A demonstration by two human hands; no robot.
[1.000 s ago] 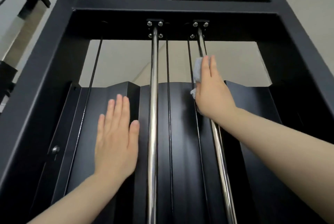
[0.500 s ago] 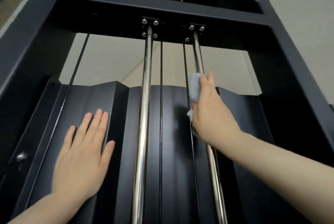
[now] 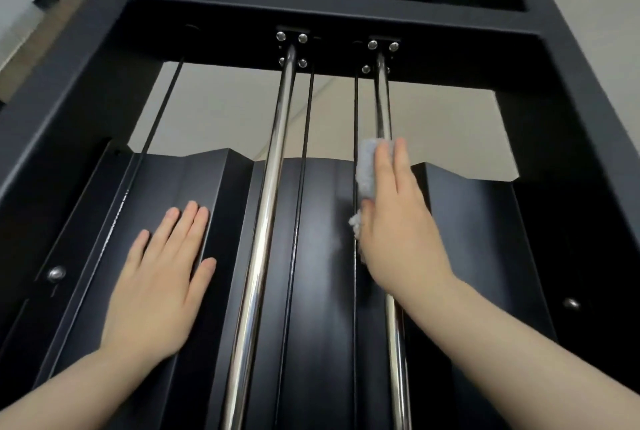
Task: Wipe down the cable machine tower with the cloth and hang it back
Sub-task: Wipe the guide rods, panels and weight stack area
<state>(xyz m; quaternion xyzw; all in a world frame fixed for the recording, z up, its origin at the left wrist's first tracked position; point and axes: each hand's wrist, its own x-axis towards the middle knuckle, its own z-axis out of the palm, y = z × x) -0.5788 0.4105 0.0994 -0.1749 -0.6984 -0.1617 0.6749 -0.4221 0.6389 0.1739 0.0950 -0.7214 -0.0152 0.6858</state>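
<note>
- Left hand [image 3: 157, 277]: flat, fingers straight and together, thumb spread, palm pressed forward, forearm bare.
- Right hand [image 3: 398, 221]: raised higher, fingers extended upward, forearm bare.

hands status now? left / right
Left hand: open, flat on the ribbed black metal panel, holding nothing.
Right hand: straight fingers press the pale grey cloth to the right chrome guide rod.
</note>
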